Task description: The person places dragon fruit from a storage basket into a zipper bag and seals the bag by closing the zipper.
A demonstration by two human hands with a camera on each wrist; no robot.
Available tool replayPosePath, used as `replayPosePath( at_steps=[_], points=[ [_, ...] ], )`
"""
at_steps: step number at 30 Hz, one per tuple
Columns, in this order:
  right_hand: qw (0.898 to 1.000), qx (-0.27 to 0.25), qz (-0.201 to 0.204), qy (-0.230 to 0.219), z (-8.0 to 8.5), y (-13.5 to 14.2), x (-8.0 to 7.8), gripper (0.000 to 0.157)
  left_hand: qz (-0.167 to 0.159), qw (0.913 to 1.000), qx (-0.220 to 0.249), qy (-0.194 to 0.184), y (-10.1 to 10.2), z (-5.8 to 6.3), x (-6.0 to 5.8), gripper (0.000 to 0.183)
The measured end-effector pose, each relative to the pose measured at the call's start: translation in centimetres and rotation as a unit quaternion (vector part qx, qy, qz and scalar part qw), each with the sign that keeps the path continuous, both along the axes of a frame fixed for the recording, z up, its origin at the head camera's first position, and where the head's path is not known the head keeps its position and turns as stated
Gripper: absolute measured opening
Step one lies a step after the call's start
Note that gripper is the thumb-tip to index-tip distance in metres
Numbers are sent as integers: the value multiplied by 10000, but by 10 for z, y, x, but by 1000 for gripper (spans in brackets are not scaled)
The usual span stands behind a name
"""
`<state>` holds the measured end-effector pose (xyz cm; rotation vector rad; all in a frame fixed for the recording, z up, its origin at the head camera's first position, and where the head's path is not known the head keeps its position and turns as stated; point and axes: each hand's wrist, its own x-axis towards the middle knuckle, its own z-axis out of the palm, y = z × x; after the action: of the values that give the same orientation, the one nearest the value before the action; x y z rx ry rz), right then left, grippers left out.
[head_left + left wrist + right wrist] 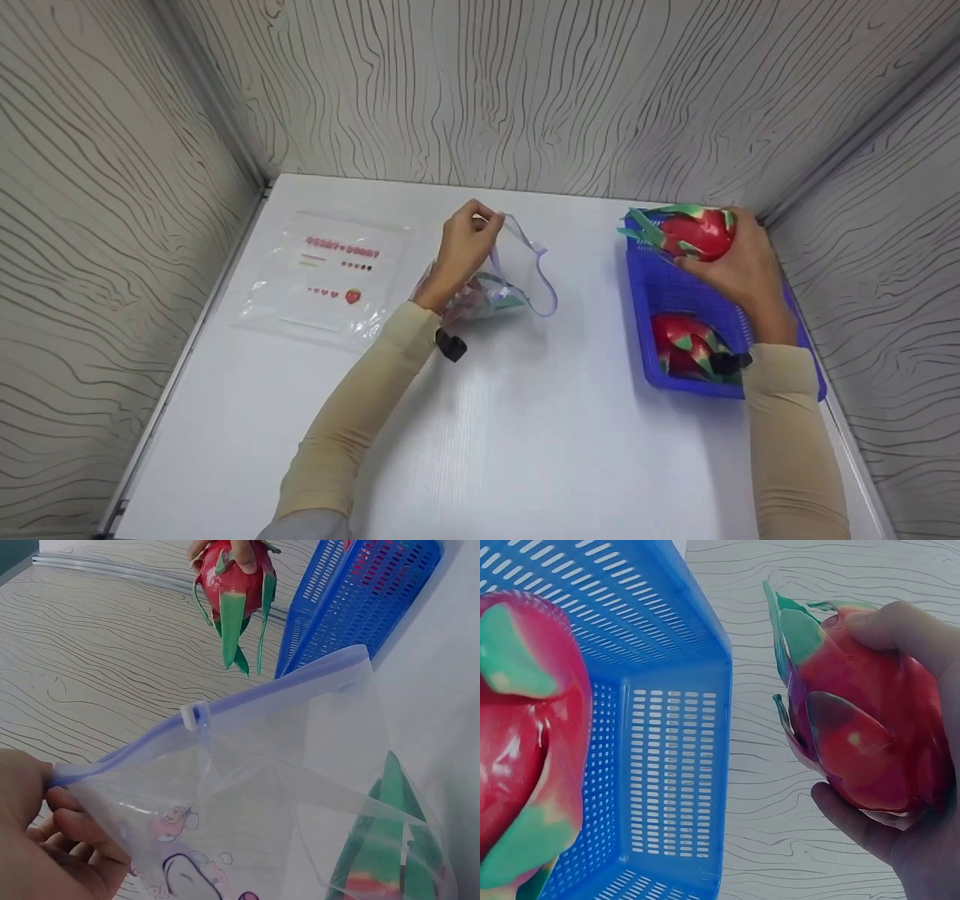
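Glossy dragon fruit (877, 727), smooth plastic basket (676, 682), shiny plastic zip bag (255, 787), matt cloth sleeve (791, 442), smooth tabletop (532, 435)

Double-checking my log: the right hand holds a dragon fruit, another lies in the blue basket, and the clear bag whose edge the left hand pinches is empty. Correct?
No: the clear bag isn't empty. The left wrist view shows a red-and-green dragon fruit inside it. The rest stands, including the left hand pinching the bag's edge.

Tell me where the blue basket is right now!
In the head view, the blue basket is on the right side of the white table, by the right hand, with a dragon fruit inside.
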<state>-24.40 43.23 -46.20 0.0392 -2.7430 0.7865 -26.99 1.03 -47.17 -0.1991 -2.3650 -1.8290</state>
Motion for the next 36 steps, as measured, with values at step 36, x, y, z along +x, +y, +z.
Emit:
replayPosePath(
  at_steps=[36],
  points=[
    [9994,-168,63,-293,8,-34,6,106,124,9999,-51,0,-2,3,-2,17]
  ],
)
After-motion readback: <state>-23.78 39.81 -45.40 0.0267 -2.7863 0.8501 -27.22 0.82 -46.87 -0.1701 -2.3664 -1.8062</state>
